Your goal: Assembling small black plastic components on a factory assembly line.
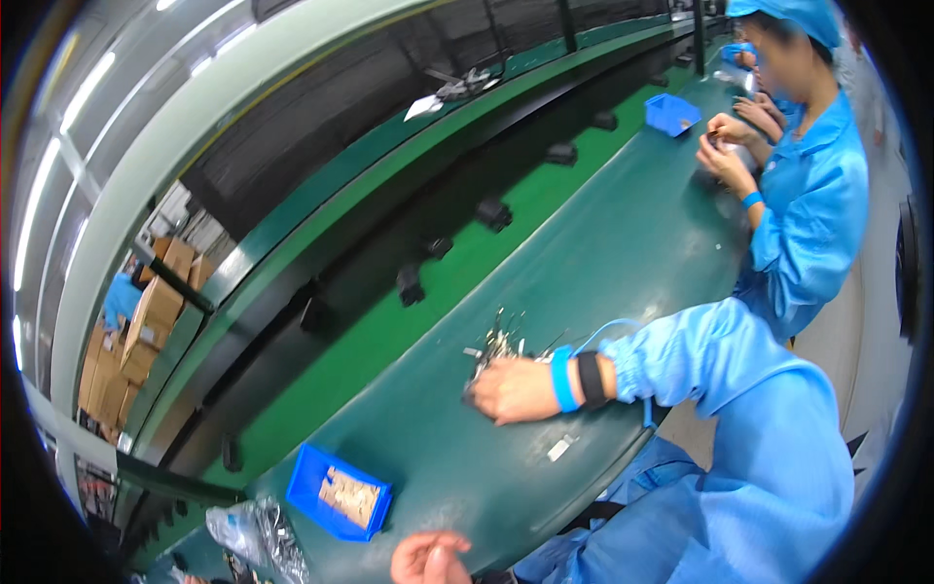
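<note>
My right hand [516, 390] reaches across the green work surface [584, 282] beside a pile of thin wire-like metal parts [498, 343]. Its fingers are curled downward, and a small dark bit shows at their tips, too little to name. Around that wrist are a blue band [563, 380] and a black strap [591, 378]. At the lower edge my left hand [428, 559] is partly cut off, its fingers bent in toward the thumb; anything between them is hidden. Just beyond it stands a blue bin [339, 493] holding small pale pieces [350, 496].
A clear plastic bag [258, 535] lies beside the bin. One small white piece [560, 448] rests near the table edge. Black parts [494, 214] sit along the green conveyor [457, 258]. At right, a co-worker [808, 185] handles something small near another blue bin [671, 115].
</note>
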`<action>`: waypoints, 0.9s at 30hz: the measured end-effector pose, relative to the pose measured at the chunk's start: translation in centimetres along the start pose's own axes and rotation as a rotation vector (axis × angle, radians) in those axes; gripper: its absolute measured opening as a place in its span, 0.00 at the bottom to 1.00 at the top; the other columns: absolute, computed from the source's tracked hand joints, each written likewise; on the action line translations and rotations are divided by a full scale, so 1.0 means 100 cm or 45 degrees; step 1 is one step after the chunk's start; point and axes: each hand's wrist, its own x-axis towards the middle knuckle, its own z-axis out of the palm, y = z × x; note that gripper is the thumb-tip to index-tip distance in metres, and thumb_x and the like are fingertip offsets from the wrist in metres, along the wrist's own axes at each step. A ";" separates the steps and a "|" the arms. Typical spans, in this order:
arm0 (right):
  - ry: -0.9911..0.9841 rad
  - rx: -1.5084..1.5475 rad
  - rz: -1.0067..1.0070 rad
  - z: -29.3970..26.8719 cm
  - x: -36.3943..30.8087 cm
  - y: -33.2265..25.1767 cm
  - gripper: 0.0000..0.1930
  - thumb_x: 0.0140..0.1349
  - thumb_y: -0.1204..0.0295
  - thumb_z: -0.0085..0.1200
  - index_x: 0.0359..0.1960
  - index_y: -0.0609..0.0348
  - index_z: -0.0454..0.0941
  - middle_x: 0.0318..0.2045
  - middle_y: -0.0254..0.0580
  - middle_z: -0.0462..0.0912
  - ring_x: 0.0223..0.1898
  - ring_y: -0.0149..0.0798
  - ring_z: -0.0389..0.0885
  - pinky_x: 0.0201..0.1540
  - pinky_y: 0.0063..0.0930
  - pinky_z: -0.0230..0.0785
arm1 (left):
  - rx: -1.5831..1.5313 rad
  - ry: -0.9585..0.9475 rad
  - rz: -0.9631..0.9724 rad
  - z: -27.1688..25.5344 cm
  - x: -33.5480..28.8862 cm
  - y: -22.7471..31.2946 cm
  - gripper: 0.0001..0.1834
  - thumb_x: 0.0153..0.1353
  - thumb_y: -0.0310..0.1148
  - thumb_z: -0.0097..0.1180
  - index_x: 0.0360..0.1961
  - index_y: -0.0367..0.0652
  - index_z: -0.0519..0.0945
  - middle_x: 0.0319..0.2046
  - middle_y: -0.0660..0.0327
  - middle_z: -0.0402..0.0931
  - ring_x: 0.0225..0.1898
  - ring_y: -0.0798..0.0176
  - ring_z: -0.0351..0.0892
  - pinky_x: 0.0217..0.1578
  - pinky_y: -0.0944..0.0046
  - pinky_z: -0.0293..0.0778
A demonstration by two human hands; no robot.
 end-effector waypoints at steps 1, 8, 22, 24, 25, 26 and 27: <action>0.078 -0.106 -0.170 0.016 0.009 -0.001 0.07 0.40 0.70 0.54 0.18 0.61 0.76 0.21 0.43 0.76 0.29 0.44 0.77 0.32 0.36 0.69 | 0.075 0.080 0.030 -0.012 -0.010 0.009 0.11 0.56 0.21 0.52 0.42 0.35 0.72 0.32 0.55 0.74 0.32 0.62 0.75 0.34 0.67 0.74; 0.233 -0.344 -0.311 0.019 0.013 -0.022 0.09 0.48 0.67 0.47 0.22 0.58 0.77 0.20 0.43 0.75 0.25 0.43 0.73 0.35 0.35 0.67 | 0.144 -0.075 -0.007 -0.010 -0.006 0.014 0.09 0.52 0.22 0.55 0.36 0.38 0.72 0.29 0.55 0.72 0.28 0.63 0.72 0.29 0.68 0.70; -0.015 0.235 -0.048 -0.006 -0.017 0.015 0.07 0.47 0.73 0.49 0.25 0.65 0.76 0.27 0.48 0.77 0.32 0.49 0.78 0.35 0.38 0.73 | -0.030 -0.032 0.034 0.007 -0.012 0.007 0.11 0.56 0.21 0.52 0.41 0.36 0.71 0.30 0.55 0.73 0.29 0.62 0.73 0.31 0.65 0.71; 0.101 0.246 -0.035 0.002 -0.018 0.013 0.07 0.48 0.75 0.47 0.26 0.66 0.74 0.30 0.47 0.76 0.35 0.48 0.78 0.36 0.37 0.72 | -0.098 -0.053 0.026 0.004 -0.014 0.007 0.11 0.56 0.21 0.52 0.41 0.36 0.71 0.30 0.55 0.73 0.29 0.61 0.73 0.31 0.65 0.71; 0.097 0.253 -0.057 0.005 -0.017 0.013 0.07 0.48 0.75 0.47 0.26 0.66 0.74 0.30 0.47 0.76 0.35 0.48 0.78 0.36 0.37 0.72 | -0.089 -0.054 0.009 0.001 -0.013 0.008 0.11 0.57 0.21 0.52 0.41 0.36 0.71 0.30 0.54 0.74 0.30 0.61 0.73 0.31 0.65 0.72; 0.096 0.277 -0.037 0.007 -0.016 0.014 0.07 0.49 0.75 0.47 0.27 0.66 0.74 0.32 0.47 0.76 0.36 0.48 0.77 0.37 0.36 0.72 | -0.084 -0.059 -0.009 0.000 -0.011 0.009 0.10 0.57 0.21 0.51 0.41 0.36 0.71 0.31 0.54 0.74 0.30 0.61 0.74 0.31 0.65 0.72; 0.094 0.299 -0.008 0.008 -0.015 0.012 0.07 0.50 0.76 0.47 0.29 0.67 0.74 0.34 0.46 0.76 0.38 0.47 0.77 0.38 0.36 0.72 | -0.088 -0.084 0.000 -0.003 -0.008 0.009 0.11 0.57 0.20 0.51 0.42 0.36 0.71 0.32 0.53 0.75 0.31 0.61 0.74 0.32 0.65 0.72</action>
